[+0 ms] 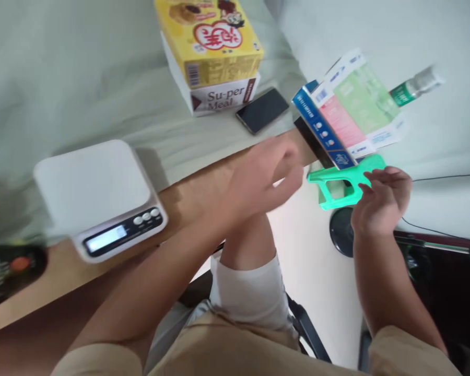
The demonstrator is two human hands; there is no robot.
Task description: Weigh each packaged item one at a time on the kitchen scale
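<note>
While my right hand (382, 201) pinches the green plastic holder (347, 183) at its far end, my left hand (268, 175) hovers half-curled beside it, gripping nothing. That holder sits off the worktop (188, 193) edge, under the flat cartons (347, 112). With so thin a pinch, I think it could twist loose and drop to the floor.

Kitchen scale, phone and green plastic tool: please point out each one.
Kitchen scale (92, 185), head view, on its white weighing platform.
Phone (262, 110), head view, middle of its dark screen.
Green plastic tool (339, 180), head view, on its upper bar.
</note>
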